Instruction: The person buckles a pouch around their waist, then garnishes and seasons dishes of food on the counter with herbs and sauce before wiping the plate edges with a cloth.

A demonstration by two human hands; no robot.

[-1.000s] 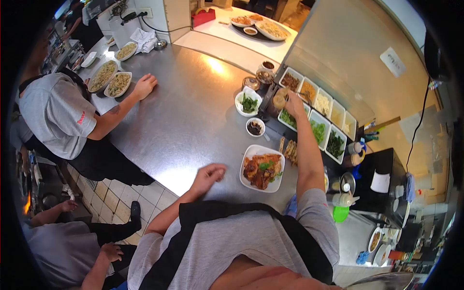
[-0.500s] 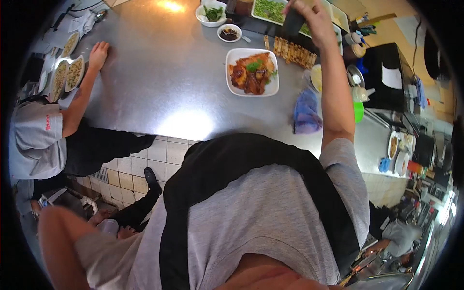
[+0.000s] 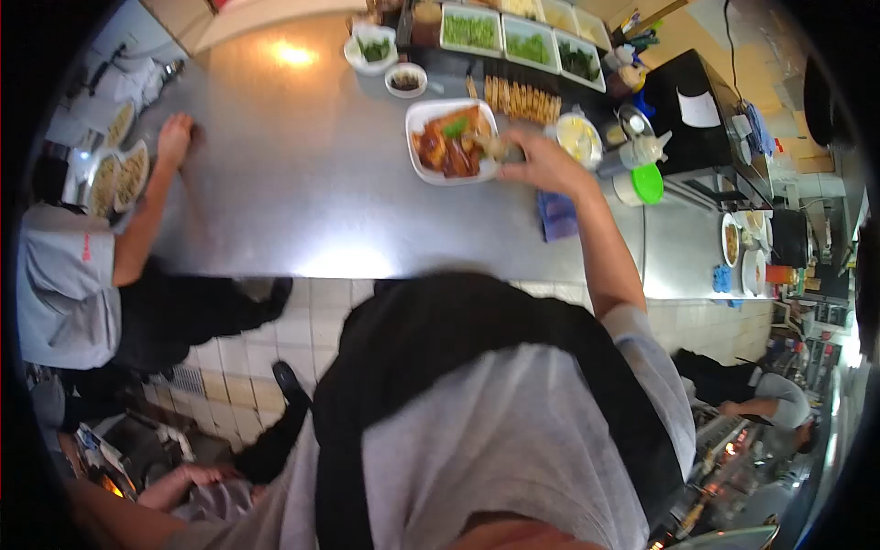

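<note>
My right hand [image 3: 545, 165] reaches over the steel counter to the right rim of a white square dish [image 3: 423, 170]. Its thumb and fingers pinch a small pale piece, blurred, which I cannot name; it is right at the dish's edge. Browned, glazed pieces of meat [image 3: 449, 156] fill the dish, topped by a green herb sprig [image 3: 455, 127]. Close beyond my hand stands a round tub [image 3: 579, 139] with yellowish contents. Of my left arm only the upper part shows at the lower left; the left hand is out of sight.
Trays of chopped greens [image 3: 471, 31] line the back, before them a row of small wooden pieces [image 3: 522, 99]. A sauce bowl [image 3: 406, 81], a blue cloth [image 3: 557, 216] and a green-lidded tub [image 3: 647, 184] stand around. At left, a co-worker's hand [image 3: 175, 139] rests on the counter.
My right hand has come from the trays at the back down to the dish's right side, now pinching a small pale piece. The view has shifted slightly.
</note>
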